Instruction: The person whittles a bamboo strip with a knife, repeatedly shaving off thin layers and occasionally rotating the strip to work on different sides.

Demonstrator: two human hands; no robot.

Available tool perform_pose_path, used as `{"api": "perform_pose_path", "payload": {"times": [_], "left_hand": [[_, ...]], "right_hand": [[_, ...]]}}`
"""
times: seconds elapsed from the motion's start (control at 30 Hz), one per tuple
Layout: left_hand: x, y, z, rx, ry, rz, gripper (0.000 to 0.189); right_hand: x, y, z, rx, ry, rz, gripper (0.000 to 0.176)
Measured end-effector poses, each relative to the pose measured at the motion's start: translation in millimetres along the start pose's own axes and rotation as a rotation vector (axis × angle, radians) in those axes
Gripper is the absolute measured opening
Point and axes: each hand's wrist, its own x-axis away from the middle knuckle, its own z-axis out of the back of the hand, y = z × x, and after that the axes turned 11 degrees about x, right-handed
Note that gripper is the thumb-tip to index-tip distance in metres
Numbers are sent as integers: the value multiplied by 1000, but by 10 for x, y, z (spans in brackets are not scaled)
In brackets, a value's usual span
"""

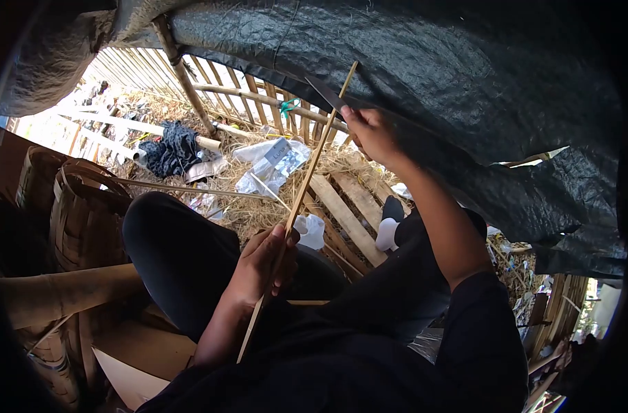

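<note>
A long, thin bamboo strip (319, 153) runs slantwise from my lap up toward the dark tarp. My left hand (264, 263) is closed around its lower part, thumb on top. Farther up, my right hand (373, 134) grips a knife (324, 92), whose handle is hidden in the fingers. The dark blade points up and left and crosses the strip near its upper end. A pale sliver (271, 193) sticks out beside the strip, above my left hand.
Woven baskets (87, 213) and a thick bamboo pole (73, 292) stand at my left. Wooden slats (348, 217), straw and plastic bags (276, 165) cover the ground ahead. A bamboo fence (238, 93) rises behind them. Black tarp (465, 76) hangs overhead and to the right.
</note>
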Motion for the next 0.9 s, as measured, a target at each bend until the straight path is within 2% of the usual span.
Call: {"api": "perform_pose_path", "payload": {"times": [0.07,0.17,0.23,0.33,0.37,0.47,0.53,0.6,0.67,0.7,0.73,0.8,0.87,0.9], "left_hand": [[4,6,-6,-10,-13,-4,37],[-15,-26,41,4,-76,-26,36],[-7,-39,49,27,-77,-5,36],[-1,-52,90,76,-84,23,35],[0,-47,104,103,-85,29,34],[17,-14,94,76,-5,17,33],[13,-28,89,60,-17,14,33],[4,-13,90,48,-31,6,33],[37,5,94,57,-10,8,33],[33,4,98,61,-5,10,33],[25,9,99,88,-17,15,33],[19,-1,81,112,-32,21,33],[-4,-4,32,190,-47,35,34],[-15,-2,49,189,-49,32,34]], "right_hand": [[-36,35,-16,14,37,31,52],[-96,-53,46,204,148,39,60],[-134,-112,94,311,172,-145,67],[-108,-154,-32,296,169,-133,69],[-78,-165,-106,315,106,-208,71],[-13,-178,-255,296,97,-78,78],[-164,-117,-92,313,134,-162,78],[-222,-43,-96,389,160,-135,79],[-51,-60,-319,265,139,-43,79],[47,-165,-364,139,165,79,78],[12,-170,-328,137,159,75,78],[-127,-165,-166,241,85,-181,76],[-134,-202,-110,272,125,-186,75],[-111,-138,-224,212,131,-91,75]]}}
